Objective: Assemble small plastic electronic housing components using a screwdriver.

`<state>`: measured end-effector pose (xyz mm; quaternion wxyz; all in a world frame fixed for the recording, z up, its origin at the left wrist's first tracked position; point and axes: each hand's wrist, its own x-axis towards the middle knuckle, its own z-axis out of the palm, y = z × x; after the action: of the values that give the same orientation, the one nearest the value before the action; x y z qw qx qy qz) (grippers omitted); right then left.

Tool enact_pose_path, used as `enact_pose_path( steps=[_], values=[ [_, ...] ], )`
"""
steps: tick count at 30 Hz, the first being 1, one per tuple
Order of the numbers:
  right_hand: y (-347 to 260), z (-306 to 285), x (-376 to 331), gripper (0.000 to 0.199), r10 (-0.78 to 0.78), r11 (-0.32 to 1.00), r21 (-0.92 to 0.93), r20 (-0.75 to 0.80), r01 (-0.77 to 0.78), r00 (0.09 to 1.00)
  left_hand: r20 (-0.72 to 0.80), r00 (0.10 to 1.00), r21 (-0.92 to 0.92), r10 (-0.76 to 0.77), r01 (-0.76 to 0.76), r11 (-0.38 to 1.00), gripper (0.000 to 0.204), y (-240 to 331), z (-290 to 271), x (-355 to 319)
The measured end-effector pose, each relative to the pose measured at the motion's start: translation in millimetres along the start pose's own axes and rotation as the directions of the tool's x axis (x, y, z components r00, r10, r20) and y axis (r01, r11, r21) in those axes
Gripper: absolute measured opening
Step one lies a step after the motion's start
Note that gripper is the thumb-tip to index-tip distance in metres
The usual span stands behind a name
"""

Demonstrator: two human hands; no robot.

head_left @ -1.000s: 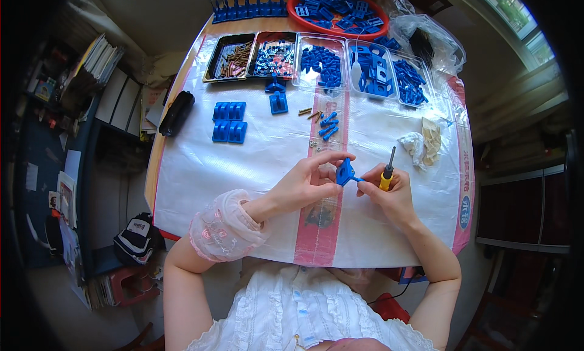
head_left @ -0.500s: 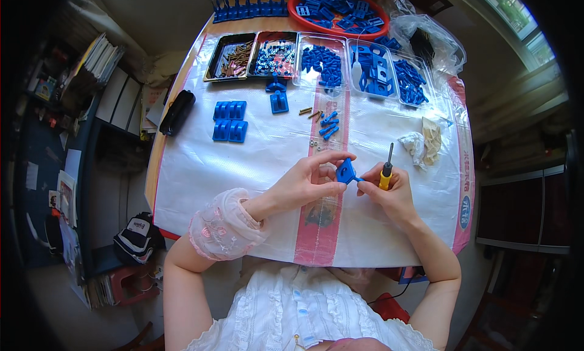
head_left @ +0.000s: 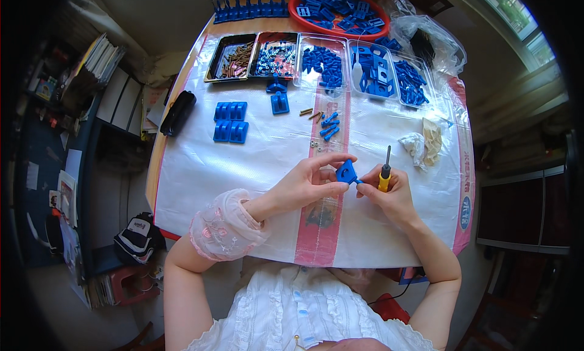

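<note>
My left hand (head_left: 316,179) is closed around the edge of a flat blue plastic plate (head_left: 346,171) with an opening in it. On the plate's right, a short blue plastic peg (head_left: 358,182) sits against it, its end pinched by the thumb and finger of my right hand (head_left: 392,193). That same hand also keeps a screwdriver (head_left: 384,178) with a yellow and black handle in its fingers, its shaft pointing up and away. Beyond my hands lie several blue pegs (head_left: 329,127), a few brass screws (head_left: 306,112) and small nuts (head_left: 314,144).
Blue hook-like pieces (head_left: 230,121) lie left of centre. Along the back stand trays of screws (head_left: 238,62), nuts (head_left: 275,60), blue pegs (head_left: 322,65) and blue plates (head_left: 372,68). Behind them is a red basin (head_left: 296,15). A black case (head_left: 178,112) lies at the left edge.
The blue plate has turned slightly between my fingers. The screwdriver has shifted a little to the left and nearer; my hands otherwise stay in place.
</note>
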<state>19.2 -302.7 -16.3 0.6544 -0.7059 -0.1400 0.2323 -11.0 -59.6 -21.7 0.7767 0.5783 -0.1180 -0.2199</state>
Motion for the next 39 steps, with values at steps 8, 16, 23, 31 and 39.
enact_pose_path(
  steps=[8, 16, 23, 31, 39],
  values=[
    [0.9, 0.5, 0.1, 0.008, -0.004, 1.0, 0.013, 0.0, 0.004, 1.0, -0.03, 0.999, 0.031, -0.015, 0.016, 0.999, 0.056, -1.2, -0.3, -0.4],
    [2.1, 1.9, 0.7, 0.013, -0.016, 0.999, -0.039, 0.009, 0.017, 1.0, -0.028, 1.0, -0.039, 0.0, -0.001, 0.999, 0.049, -8.1, 0.7, -0.2],
    [0.0, 4.4, -0.7, 0.015, -0.042, 0.999, -0.023, -0.018, 0.042, 0.999, -0.094, 0.993, -0.027, -0.071, 0.069, 0.997, 0.042, -1.7, -2.2, 1.3],
    [0.7, 7.1, -5.3, 0.005, -0.165, 0.974, -0.168, -0.075, 0.151, 0.983, -0.075, 0.991, -0.11, -0.111, 0.103, 0.989, 0.033, 1.7, 1.9, 0.7],
    [3.5, 10.4, -3.6, 0.008, -0.168, 0.985, -0.07, -0.135, 0.16, 0.977, -0.122, 0.972, -0.151, -0.203, 0.184, 0.971, 0.032, 0.2, 0.6, 0.5]
  ],
)
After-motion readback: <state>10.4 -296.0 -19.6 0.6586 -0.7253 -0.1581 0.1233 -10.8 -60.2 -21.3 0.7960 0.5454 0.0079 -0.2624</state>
